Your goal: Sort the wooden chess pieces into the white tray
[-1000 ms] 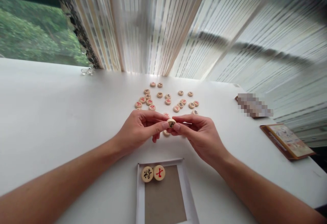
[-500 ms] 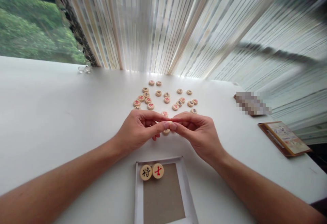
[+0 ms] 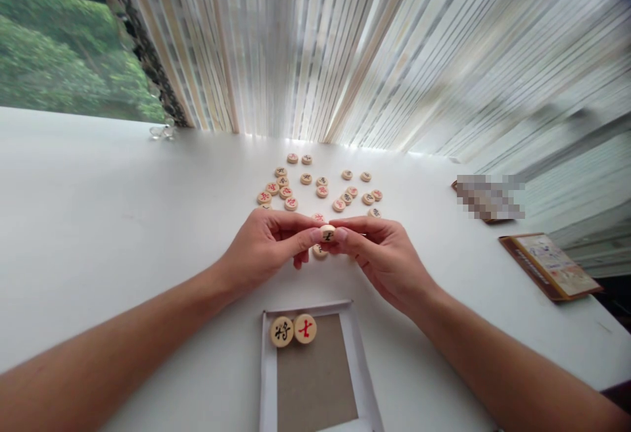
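Note:
A round wooden xiangqi piece (image 3: 327, 233) with a black character is pinched between the fingertips of my left hand (image 3: 279, 238) and my right hand (image 3: 379, 244). Its marked face tilts toward me. Both hands hover over the white table, with thumbs on the near side of the piece. Just beneath the fingers lies another piece (image 3: 319, 251), partly covered. Nearer to me stands a shallow white box (image 3: 269, 379) with a grey-brown bottom. In its far left corner sit a black-marked piece (image 3: 281, 332) and a red-marked piece (image 3: 305, 329), side by side and face up.
Several more xiangqi pieces (image 3: 290, 204), red and black, are scattered across the table (image 3: 148, 221) beyond my hands. On the right lie a brown printed booklet (image 3: 552, 267) and a blurred-out item (image 3: 488, 198). Striped curtains (image 3: 296, 50) hang along the far edge.
The held piece has been turned, so its black character now shows toward me. My right hand's fingers have shifted slightly. The two pieces in the box stay put.

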`<state>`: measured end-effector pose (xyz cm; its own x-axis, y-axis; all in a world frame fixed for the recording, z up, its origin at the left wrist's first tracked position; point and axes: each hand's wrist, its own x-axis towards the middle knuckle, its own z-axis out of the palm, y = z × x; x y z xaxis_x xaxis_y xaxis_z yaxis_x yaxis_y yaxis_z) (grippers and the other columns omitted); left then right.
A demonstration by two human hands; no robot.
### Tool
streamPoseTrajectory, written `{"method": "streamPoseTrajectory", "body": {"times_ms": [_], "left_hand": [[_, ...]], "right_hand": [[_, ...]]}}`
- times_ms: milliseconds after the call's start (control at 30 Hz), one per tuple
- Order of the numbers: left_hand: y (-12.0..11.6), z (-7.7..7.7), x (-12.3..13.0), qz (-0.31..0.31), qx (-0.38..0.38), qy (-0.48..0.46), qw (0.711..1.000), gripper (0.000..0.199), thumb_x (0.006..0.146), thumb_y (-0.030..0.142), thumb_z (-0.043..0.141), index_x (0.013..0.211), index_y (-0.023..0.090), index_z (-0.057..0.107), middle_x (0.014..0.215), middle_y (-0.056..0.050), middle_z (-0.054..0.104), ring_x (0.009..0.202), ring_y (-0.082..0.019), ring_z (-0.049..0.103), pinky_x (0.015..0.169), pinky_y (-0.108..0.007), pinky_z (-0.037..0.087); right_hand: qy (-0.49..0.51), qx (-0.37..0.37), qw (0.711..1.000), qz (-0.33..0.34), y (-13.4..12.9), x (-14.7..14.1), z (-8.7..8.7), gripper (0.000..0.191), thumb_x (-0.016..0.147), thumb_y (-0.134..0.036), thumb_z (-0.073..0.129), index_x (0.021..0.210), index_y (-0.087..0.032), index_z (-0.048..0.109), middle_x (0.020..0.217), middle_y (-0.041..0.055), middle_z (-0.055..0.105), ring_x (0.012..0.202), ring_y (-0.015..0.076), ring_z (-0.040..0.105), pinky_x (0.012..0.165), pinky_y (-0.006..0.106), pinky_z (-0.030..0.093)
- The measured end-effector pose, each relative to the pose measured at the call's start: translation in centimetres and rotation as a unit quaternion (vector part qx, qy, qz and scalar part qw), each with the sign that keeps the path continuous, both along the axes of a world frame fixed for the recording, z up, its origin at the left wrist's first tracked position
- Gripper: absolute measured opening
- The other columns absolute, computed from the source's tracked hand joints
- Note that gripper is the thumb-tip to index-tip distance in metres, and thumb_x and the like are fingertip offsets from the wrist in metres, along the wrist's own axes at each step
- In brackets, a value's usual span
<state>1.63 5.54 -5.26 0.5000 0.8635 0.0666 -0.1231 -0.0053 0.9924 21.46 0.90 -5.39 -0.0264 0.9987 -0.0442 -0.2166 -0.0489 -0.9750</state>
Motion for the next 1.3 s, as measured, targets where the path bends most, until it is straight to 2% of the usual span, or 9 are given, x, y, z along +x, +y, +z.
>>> {"method": "streamPoseTrajectory", "body": {"times_ms": [167, 400, 533, 700, 833, 1000, 1167, 1300], "left_hand": [[0.2, -0.2, -0.1, -0.010, -0.016, -0.024, 1.000, 0.026, 0.083, 0.033, 0.088, 0.098, 0.012, 0.087, 0.071, -0.005, 0.076, 0.055, -0.011, 0.061, 0.052, -0.023, 0.055], [0.2, 0.0, -0.1, -0.025, -0.028, -0.044, 0.998, 0.033, 0.081, 0.027, 0.091, 0.109, 0.011, 0.084, 0.074, -0.005, 0.079, 0.056, -0.010, 0.065, 0.052, -0.019, 0.055], [0.1, 0.0, -0.2, -0.030, -0.038, -0.047, 0.998, 0.035, 0.080, 0.023, 0.092, 0.111, 0.009, 0.082, 0.075, -0.005, 0.081, 0.057, -0.010, 0.068, 0.053, -0.018, 0.056], [-0.1, -0.2, -0.2, -0.034, -0.043, -0.038, 0.998, 0.037, 0.078, 0.021, 0.095, 0.111, 0.010, 0.082, 0.075, -0.005, 0.082, 0.056, -0.009, 0.067, 0.054, -0.017, 0.058], [-0.5, -0.5, 0.0, -0.025, -0.016, -0.030, 0.999, 0.032, 0.079, 0.017, 0.093, 0.109, 0.012, 0.082, 0.075, -0.003, 0.082, 0.057, -0.009, 0.069, 0.055, -0.015, 0.059], [-1.1, -0.7, 0.1, -0.025, 0.056, -0.008, 0.998, 0.028, 0.084, 0.011, 0.087, 0.112, 0.014, 0.083, 0.082, -0.005, 0.085, 0.060, -0.009, 0.072, 0.057, -0.014, 0.060], [-1.3, -0.5, 0.1, -0.028, 0.121, 0.021, 0.992, 0.022, 0.089, 0.015, 0.083, 0.111, 0.014, 0.084, 0.084, -0.006, 0.085, 0.064, -0.009, 0.073, 0.060, -0.014, 0.060], [-1.2, -0.4, 0.0, -0.016, 0.118, 0.015, 0.993, 0.023, 0.087, 0.011, 0.083, 0.110, 0.015, 0.084, 0.081, -0.004, 0.084, 0.062, -0.009, 0.073, 0.059, -0.013, 0.060]], "right_hand": [[0.018, -0.015, 1.000, 0.019, 0.1, -0.1, 0.4, 0.029, 0.075, -0.038, 0.098, 0.099, -0.024, 0.089, 0.090, 0.0069, 0.085, 0.077, 0.0196, 0.078, 0.081, 0.038, 0.067], [0.024, -0.003, 0.999, 0.026, 0.1, -0.1, 0.4, 0.030, 0.076, -0.033, 0.098, 0.103, -0.023, 0.088, 0.095, 0.0077, 0.086, 0.072, 0.0165, 0.077, 0.074, 0.033, 0.067], [0.013, 0.009, 1.000, 0.015, 0.0, -0.1, 0.2, 0.030, 0.074, -0.031, 0.099, 0.102, -0.022, 0.089, 0.090, 0.0067, 0.086, 0.071, 0.0163, 0.078, 0.073, 0.032, 0.068], [-0.021, 0.022, 1.000, 0.004, -0.1, 0.0, 0.0, 0.038, 0.065, -0.033, 0.104, 0.099, -0.022, 0.089, 0.085, 0.0068, 0.085, 0.069, 0.0178, 0.078, 0.069, 0.031, 0.067], [-0.045, 0.021, 0.999, -0.004, -0.1, 0.0, 0.1, 0.038, 0.062, -0.036, 0.105, 0.092, -0.021, 0.088, 0.079, 0.0065, 0.083, 0.065, 0.0170, 0.076, 0.061, 0.027, 0.064], [-0.053, 0.005, 0.999, -0.012, -0.1, -0.1, 0.3, 0.037, 0.056, -0.037, 0.107, 0.079, -0.018, 0.084, 0.071, 0.0053, 0.080, 0.059, 0.0143, 0.071, 0.053, 0.023, 0.057], [-0.054, 0.004, 0.999, -0.002, -0.1, -0.1, 0.5, 0.031, 0.063, -0.036, 0.104, 0.075, -0.017, 0.083, 0.062, 0.0027, 0.075, 0.054, 0.0107, 0.064, 0.051, 0.020, 0.052], [-0.023, -0.002, 1.000, 0.018, 0.0, 0.0, 0.5, 0.027, 0.073, -0.038, 0.099, 0.074, -0.017, 0.083, 0.062, 0.0027, 0.074, 0.056, 0.0097, 0.063, 0.054, 0.020, 0.051]]}}
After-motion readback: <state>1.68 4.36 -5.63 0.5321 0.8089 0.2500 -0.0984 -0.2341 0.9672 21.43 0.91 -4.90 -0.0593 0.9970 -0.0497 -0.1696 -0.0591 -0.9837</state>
